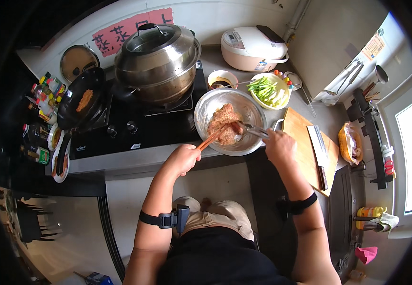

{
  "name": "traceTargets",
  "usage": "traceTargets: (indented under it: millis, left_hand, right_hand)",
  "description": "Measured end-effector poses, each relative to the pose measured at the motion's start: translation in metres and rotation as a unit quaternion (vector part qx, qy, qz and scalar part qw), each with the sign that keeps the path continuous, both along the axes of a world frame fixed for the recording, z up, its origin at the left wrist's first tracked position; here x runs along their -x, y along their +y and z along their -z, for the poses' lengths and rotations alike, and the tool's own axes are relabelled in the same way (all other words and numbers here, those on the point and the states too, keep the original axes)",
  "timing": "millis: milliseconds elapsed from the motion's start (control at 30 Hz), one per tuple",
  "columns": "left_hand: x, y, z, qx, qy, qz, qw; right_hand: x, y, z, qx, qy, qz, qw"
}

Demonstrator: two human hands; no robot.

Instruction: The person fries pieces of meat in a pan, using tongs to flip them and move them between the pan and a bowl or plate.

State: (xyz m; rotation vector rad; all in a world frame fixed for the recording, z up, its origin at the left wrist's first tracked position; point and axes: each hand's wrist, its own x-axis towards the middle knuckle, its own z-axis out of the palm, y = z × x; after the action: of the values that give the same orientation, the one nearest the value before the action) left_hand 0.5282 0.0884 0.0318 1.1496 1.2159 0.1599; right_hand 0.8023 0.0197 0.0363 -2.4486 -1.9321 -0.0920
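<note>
A large stainless steel bowl [254, 144] holds a lump of raw minced meat [225, 114]. My left hand [184, 158] is closed on wooden chopsticks [211, 138], whose tips are in the mince. My right hand [280, 144] grips a metal utensil [257, 131], probably tongs, its far end also in the mince. Behind the bowl are a small bowl of dark sauce [222, 80] and a plate of cut green vegetables [270, 91]. At the left, a black frying pan [71, 103] contains a flat piece of meat [84, 100].
A big lidded steel steamer [156, 71] stands on the black gas hob [156, 131]. A cleaver [319, 146] lies on the wooden cutting board [298, 131] at right. Behind is a rice cooker [252, 50]. Bottles [44, 103] crowd the left end, near a small plate [62, 174].
</note>
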Motion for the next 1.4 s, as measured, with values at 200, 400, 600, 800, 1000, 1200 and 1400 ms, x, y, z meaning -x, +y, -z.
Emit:
traceTargets:
  millis: [200,400,600,800,1000,1200,1400]
  left_hand:
    - [0.017,-0.002,-0.010,0.000,-0.046,-0.039,0.998]
    - [0.034,-0.005,-0.012,-0.004,-0.082,-0.080,0.993]
    - [0.050,-0.010,-0.008,0.001,-0.091,-0.097,0.991]
    - [0.052,-0.009,0.002,0.009,-0.117,-0.072,0.991]
    - [0.023,-0.015,-0.001,0.004,-0.109,-0.018,0.994]
    - [0.035,-0.019,-0.025,-0.013,-0.121,0.009,0.993]
    - [0.075,-0.025,-0.027,-0.011,-0.082,0.050,0.995]
  right_hand:
    - [-0.011,0.036,-0.051,0.068,-0.056,-0.005,0.996]
    - [-0.017,0.080,-0.091,0.125,-0.106,-0.014,0.986]
    - [-0.021,0.106,-0.125,0.136,-0.104,0.002,0.985]
    - [-0.017,0.114,-0.166,0.143,-0.025,0.044,0.988]
    - [-0.001,0.097,-0.208,0.129,-0.066,0.039,0.989]
    - [0.011,0.077,-0.254,0.076,-0.058,-0.029,0.995]
    - [0.024,0.075,-0.302,0.033,-0.028,-0.104,0.994]
